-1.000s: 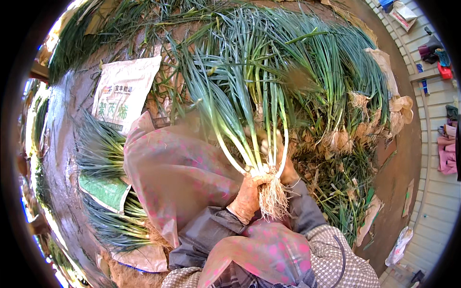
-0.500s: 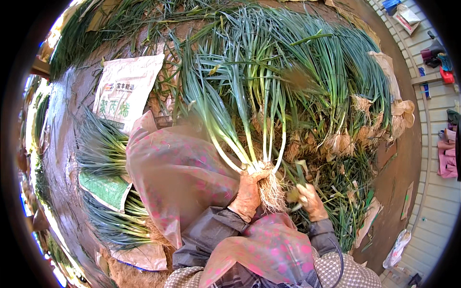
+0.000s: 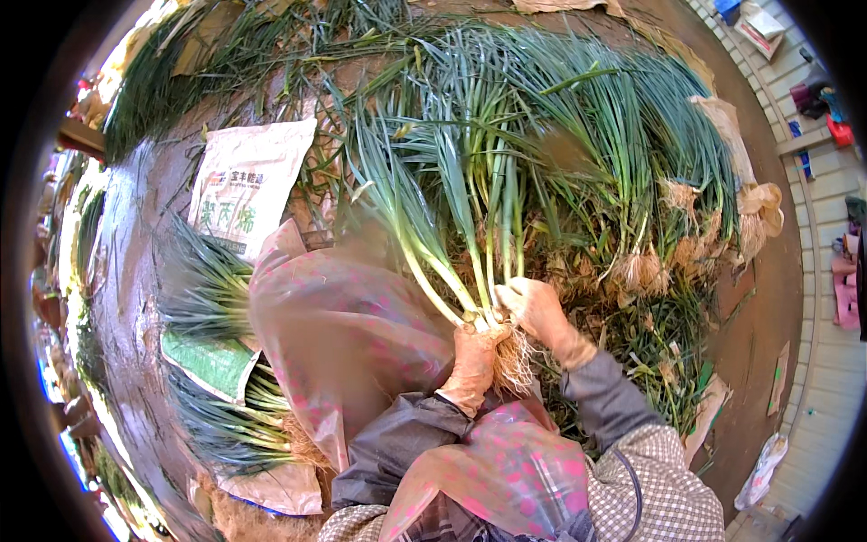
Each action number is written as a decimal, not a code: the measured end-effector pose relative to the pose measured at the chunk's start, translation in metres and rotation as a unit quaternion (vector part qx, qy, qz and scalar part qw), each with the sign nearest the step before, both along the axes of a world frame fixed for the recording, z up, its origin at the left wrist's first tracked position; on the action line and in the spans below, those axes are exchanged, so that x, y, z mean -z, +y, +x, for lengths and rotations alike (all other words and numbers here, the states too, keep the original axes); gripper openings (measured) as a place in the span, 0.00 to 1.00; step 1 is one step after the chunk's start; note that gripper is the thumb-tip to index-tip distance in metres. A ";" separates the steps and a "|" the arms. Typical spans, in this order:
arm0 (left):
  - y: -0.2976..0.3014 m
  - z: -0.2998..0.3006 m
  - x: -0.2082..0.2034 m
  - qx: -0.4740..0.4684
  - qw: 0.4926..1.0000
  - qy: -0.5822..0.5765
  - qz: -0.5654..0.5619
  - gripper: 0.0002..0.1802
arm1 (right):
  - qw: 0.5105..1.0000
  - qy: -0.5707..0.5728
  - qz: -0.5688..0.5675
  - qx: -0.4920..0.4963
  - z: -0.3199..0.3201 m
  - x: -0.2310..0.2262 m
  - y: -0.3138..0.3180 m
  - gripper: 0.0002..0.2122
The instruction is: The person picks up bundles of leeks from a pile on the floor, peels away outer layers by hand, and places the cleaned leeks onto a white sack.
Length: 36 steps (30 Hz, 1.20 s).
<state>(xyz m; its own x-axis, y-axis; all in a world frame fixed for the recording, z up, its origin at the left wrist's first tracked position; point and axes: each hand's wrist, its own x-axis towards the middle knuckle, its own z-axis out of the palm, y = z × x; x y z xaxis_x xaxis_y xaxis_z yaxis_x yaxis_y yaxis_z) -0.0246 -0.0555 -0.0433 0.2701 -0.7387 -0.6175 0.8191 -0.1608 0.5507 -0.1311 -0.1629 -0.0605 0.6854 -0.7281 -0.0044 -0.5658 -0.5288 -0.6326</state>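
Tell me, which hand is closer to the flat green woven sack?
Left. The left hand grips the long, pale-stemmed green leafy plants just above their stringy pale roots, to the right of the sack; the right hand is by the same plants, farther right.

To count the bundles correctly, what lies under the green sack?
A bundle of green onions sticks out from beneath the green sack; the part it covers cannot be seen.

Pale sack (image 3: 257, 149) on wet floor (image 3: 126, 289), pink cloth (image 3: 846, 294) at right.
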 end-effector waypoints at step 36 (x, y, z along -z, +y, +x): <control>0.006 0.013 -0.039 0.208 0.968 0.137 -0.024 0.12 | 0.857 0.246 0.397 0.218 -0.201 0.009 0.096 0.19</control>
